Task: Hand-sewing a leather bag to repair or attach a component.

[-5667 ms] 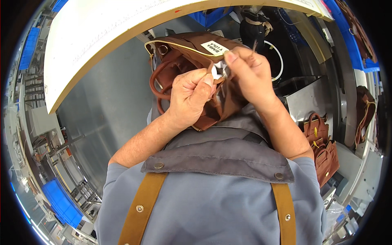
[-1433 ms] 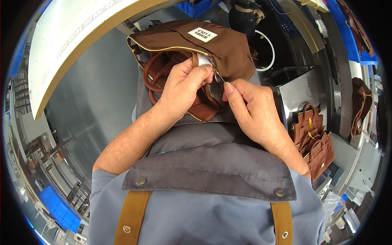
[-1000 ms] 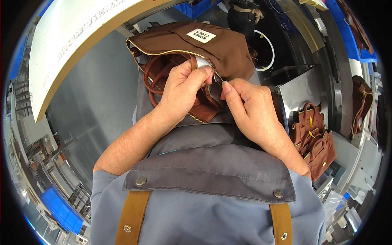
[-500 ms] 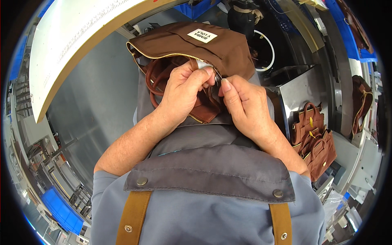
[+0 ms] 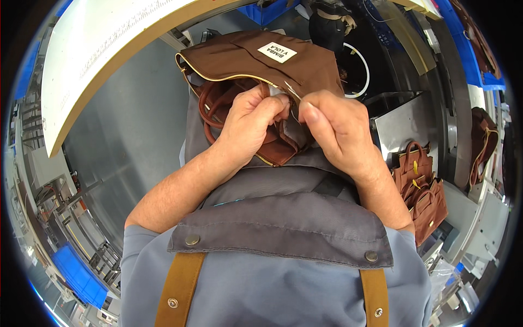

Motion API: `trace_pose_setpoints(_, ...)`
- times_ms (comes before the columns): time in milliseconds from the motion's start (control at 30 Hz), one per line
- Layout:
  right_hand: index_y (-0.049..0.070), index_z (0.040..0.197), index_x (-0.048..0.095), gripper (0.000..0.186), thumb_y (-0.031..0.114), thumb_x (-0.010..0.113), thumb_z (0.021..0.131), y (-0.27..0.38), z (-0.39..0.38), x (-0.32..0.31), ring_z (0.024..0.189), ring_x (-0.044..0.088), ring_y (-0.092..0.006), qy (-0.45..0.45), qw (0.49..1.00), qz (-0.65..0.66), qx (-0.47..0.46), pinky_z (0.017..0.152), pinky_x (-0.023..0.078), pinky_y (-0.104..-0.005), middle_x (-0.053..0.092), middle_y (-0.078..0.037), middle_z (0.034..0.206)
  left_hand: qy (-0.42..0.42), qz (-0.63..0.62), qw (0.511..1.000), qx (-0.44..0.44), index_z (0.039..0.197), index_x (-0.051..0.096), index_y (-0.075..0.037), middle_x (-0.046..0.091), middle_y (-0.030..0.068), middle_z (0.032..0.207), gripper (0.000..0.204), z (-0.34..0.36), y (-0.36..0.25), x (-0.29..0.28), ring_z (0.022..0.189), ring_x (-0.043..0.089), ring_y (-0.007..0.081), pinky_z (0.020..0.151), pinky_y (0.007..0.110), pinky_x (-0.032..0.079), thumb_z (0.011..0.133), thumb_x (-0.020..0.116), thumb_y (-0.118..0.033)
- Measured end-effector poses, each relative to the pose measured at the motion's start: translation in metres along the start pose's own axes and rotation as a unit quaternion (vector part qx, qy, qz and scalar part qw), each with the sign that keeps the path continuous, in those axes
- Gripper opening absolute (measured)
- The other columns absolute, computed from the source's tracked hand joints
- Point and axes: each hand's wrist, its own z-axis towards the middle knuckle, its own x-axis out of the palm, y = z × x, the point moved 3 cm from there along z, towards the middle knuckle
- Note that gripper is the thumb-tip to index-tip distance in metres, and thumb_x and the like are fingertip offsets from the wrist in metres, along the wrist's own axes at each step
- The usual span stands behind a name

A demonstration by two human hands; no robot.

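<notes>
A brown fabric bag (image 5: 245, 52) with a white label and gold zip teeth along its mouth lies across my lap, its mouth gaping towards me. Reddish-brown leather handles (image 5: 206, 106) and a leather piece with a zip (image 5: 280, 153) show in the opening. My left hand (image 5: 251, 117) is closed, thumb against curled fingers, pinching the bag's edge by a small whitish piece (image 5: 276, 90). Just right of it, my right hand (image 5: 340, 128) is closed in a pinch on a thin pale strand (image 5: 292, 89) running to the bag's edge. Its fingertips are partly hidden.
Several finished-looking brown handbags (image 5: 417, 185) stand low at the right. A white table (image 5: 98, 60) with a curved-looking edge reaches in from the upper left. A metal box (image 5: 400, 122) stands right of the bag; a blue crate (image 5: 267, 11) is beyond it.
My right hand has moved slightly right and away from the left one, with the pale strand now showing more. My left hand keeps its pinch at the bag's edge.
</notes>
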Motion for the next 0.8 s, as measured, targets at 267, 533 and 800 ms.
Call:
trace_pose_setpoints(267, 0.004, 0.106, 0.064, 0.02, 0.02, 0.07, 0.094, -0.01, -0.004, -0.008, 0.069, 0.064, -0.0214, -0.081, 0.99, 0.038, 0.113, 0.061, 0.051, -0.0341, 0.063, -0.007, 0.078, -0.002, 0.0, 1.0, 0.007, 0.094, 0.065, -0.005, 0.063, -0.0011, 0.085, 0.016, 0.003, 0.0, -0.003, 0.079, 0.053, 0.0071, 0.074, 0.025, 0.044, 0.1, 0.056, -0.018)
trace_pose_setpoints(533, 0.003, 0.105, 0.072, 0.031, 0.014, 0.082, 0.078, -0.002, 0.002, 0.0, 0.071, 0.07, -0.0197, -0.046, 0.994, -0.074, 0.064, 0.064, 0.056, -0.032, 0.071, -0.007, 0.09, -0.005, -0.027, 1.0, 0.007, 0.095, 0.062, -0.006, 0.061, 0.0006, 0.085, 0.01, 0.003, -0.001, -0.001, 0.078, 0.051, 0.0092, 0.073, 0.027, 0.04, 0.099, 0.057, -0.013)
trace_pose_setpoints(800, 0.003, 0.099, 0.075, 0.021, 0.009, 0.077, 0.079, -0.006, 0.006, -0.004, 0.071, 0.071, -0.0221, -0.016, 0.992, -0.093, 0.084, 0.063, 0.056, -0.0323, 0.071, -0.01, 0.08, -0.01, 0.028, 0.999, 0.014, 0.096, 0.064, -0.004, 0.061, 0.0003, 0.084, 0.008, 0.007, 0.003, -0.009, 0.078, 0.049, 0.0087, 0.074, 0.026, 0.041, 0.097, 0.058, -0.01)
